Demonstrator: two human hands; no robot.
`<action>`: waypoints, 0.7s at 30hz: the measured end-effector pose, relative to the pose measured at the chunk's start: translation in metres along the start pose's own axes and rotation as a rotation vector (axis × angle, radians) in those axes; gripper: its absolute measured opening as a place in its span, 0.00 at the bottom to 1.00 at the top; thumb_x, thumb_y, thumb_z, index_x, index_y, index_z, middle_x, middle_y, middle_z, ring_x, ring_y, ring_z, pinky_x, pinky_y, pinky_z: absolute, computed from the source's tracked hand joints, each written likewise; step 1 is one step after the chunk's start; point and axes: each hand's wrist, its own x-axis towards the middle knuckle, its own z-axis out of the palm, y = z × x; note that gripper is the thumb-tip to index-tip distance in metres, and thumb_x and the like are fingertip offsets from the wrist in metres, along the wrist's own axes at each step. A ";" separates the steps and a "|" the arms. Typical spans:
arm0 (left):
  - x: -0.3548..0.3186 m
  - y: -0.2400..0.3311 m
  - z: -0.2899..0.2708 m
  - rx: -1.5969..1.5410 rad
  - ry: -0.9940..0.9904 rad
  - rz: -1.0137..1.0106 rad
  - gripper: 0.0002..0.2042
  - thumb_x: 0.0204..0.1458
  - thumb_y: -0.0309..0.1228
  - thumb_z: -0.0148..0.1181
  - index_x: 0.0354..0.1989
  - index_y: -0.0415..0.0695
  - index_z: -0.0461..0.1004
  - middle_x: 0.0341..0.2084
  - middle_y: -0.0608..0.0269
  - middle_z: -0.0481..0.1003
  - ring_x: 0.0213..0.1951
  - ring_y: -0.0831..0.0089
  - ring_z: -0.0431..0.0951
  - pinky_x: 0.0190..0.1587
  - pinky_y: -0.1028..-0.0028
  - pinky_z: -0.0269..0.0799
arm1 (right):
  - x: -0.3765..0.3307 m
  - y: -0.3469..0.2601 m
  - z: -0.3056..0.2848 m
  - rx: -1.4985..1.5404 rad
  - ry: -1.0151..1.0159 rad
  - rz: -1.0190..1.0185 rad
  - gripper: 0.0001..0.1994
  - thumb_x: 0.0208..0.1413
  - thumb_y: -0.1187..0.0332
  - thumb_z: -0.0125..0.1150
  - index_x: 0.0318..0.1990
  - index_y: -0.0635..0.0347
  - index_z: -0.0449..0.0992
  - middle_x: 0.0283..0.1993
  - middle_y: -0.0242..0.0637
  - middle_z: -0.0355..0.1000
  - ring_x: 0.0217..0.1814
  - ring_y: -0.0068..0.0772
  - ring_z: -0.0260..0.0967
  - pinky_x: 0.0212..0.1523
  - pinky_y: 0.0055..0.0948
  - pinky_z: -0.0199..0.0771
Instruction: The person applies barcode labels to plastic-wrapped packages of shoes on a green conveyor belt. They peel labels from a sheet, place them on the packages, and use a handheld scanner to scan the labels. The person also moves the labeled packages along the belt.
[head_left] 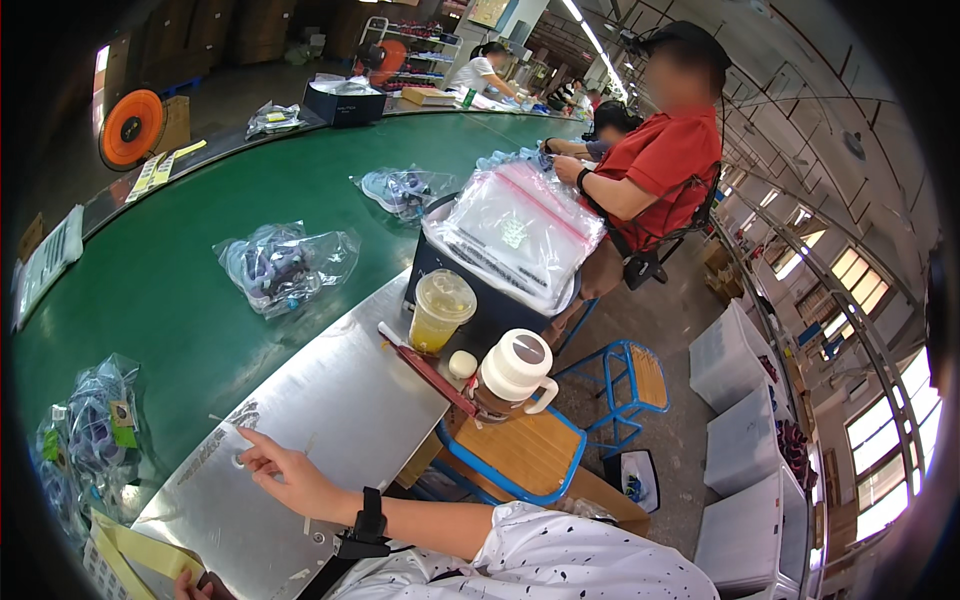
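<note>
My right hand [290, 478], with a black band on its wrist, reaches over a bare metal worktop [340, 385]. Its index finger is stretched out and the other fingers are loosely bent. A thin pale sliver [224, 420] shows at the fingertip, too small to name. At the lower edge, my left hand [190, 588] is only partly visible, its fingers on a yellow label sheet [150, 550]. Beyond them on the green conveyor belt lie clear bags [100, 425] of bluish-purple goods with green tags. Another such bag [285, 265] lies farther along.
A dark bin [480, 305] heaped with clear plastic bags [515, 235] stands beside the belt. Nearby are a drink cup [440, 310], a white jug [515, 365] and a stool [515, 450]. A person in red [655, 150] sits beyond. An orange fan [132, 130] stands far left.
</note>
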 end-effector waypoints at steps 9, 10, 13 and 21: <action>-0.005 0.024 0.008 0.096 -0.025 0.015 0.14 0.58 0.29 0.52 0.46 0.30 0.74 0.41 0.44 0.76 0.42 0.55 0.76 0.48 0.66 0.71 | -0.001 0.004 -0.009 -0.017 0.019 -0.011 0.32 0.57 0.80 0.51 0.69 0.56 0.50 0.49 0.43 0.71 0.46 0.30 0.71 0.52 0.29 0.71; -0.004 0.025 0.009 0.081 -0.033 0.012 0.15 0.58 0.30 0.52 0.46 0.30 0.73 0.41 0.44 0.76 0.42 0.56 0.76 0.47 0.66 0.71 | 0.000 0.004 -0.009 -0.023 0.019 -0.018 0.32 0.57 0.80 0.51 0.69 0.56 0.50 0.49 0.43 0.71 0.46 0.30 0.71 0.52 0.29 0.71; 0.000 0.005 -0.004 -0.042 0.012 -0.038 0.15 0.58 0.33 0.52 0.44 0.31 0.74 0.38 0.44 0.77 0.39 0.55 0.76 0.44 0.64 0.72 | 0.007 -0.006 0.008 -0.021 -0.003 -0.011 0.30 0.58 0.78 0.51 0.68 0.57 0.53 0.46 0.39 0.71 0.44 0.27 0.69 0.49 0.28 0.71; 0.023 0.008 -0.125 0.206 0.068 0.138 0.04 0.52 0.23 0.55 0.34 0.37 0.75 0.31 0.55 0.77 0.35 0.63 0.78 0.40 0.67 0.73 | -0.009 -0.070 0.115 0.116 0.135 0.136 0.19 0.59 0.76 0.51 0.59 0.60 0.66 0.44 0.33 0.71 0.45 0.24 0.68 0.48 0.26 0.69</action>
